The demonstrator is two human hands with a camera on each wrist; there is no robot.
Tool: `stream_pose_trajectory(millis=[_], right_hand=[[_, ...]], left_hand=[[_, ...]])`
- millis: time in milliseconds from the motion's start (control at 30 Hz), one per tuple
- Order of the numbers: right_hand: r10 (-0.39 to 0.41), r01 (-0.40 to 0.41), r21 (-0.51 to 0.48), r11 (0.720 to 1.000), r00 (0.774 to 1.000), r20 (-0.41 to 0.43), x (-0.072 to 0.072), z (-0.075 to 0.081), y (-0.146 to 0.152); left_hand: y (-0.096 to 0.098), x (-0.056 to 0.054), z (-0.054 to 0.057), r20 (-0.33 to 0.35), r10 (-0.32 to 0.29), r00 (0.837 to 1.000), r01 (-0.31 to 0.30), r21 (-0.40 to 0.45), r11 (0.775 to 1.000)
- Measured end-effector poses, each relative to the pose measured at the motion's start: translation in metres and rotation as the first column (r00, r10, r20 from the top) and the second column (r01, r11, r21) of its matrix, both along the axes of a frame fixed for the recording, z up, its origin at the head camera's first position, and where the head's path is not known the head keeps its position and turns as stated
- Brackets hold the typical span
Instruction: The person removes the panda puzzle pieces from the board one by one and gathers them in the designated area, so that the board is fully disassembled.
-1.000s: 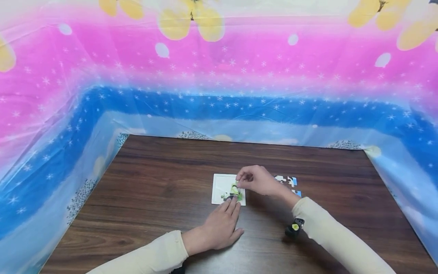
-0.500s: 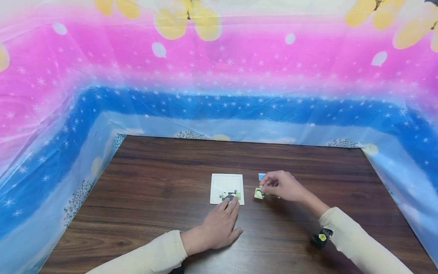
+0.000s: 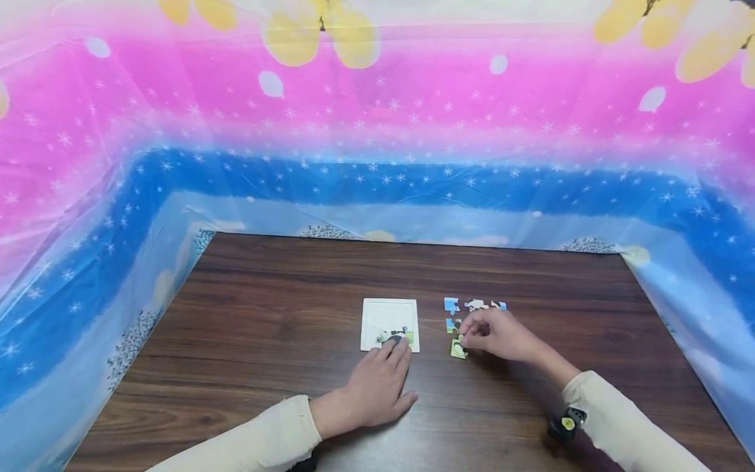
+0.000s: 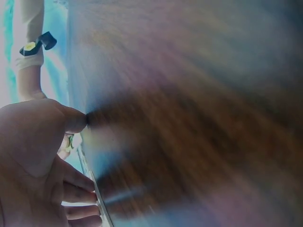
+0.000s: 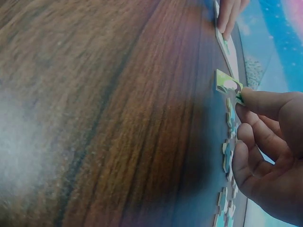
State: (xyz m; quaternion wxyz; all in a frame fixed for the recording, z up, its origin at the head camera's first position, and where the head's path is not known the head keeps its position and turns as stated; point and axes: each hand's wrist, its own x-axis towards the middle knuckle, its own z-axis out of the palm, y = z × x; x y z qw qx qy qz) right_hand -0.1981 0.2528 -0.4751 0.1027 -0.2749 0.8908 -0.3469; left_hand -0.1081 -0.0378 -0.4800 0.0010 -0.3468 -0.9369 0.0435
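Note:
A white square puzzle tray (image 3: 389,307) lies on the table with joined green and black pieces along its lower right part. My left hand (image 3: 379,383) reaches over the tray's near edge with straight fingers resting on those pieces, partly hiding them. To the right of the tray, my right hand (image 3: 501,334) pinches a green puzzle piece (image 3: 457,349) by one side. In the right wrist view, thumb and fingertip grip this green piece (image 5: 228,84), which looks tilted. Several loose pieces lie beside and behind the right hand, some hidden by it.
A blue-cornered piece (image 3: 451,305) and a pale piece (image 3: 475,305) lie in the back row of loose pieces. The dark wooden table (image 3: 265,295) ends at a pink and blue patterned cloth (image 3: 377,183) hanging at the back and sides.
The right hand has moved from the tray to the right, carrying the green piece off it, then slightly nearer among the loose pieces. My left hand has stayed on the tray.

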Motion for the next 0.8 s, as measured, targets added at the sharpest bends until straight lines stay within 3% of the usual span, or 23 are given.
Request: stream_pose_trajectory(millis=[367,800], right_hand=[[-0.013,0.013,0.015,1.000,1.000,0.028,0.0016,-0.0005,-0.0006],[-0.004,0.004,0.050,0.999,1.000,0.002,0.0004,-0.0027,-0.0032]], left_hand=[[-0.0005,-0.0002,-0.0005,-0.013,0.004,1.000,-0.004,0.045,0.999],[-0.0007,-0.0021,0.0011,-0.062,-0.005,0.998,0.006,0.010,1.000]])
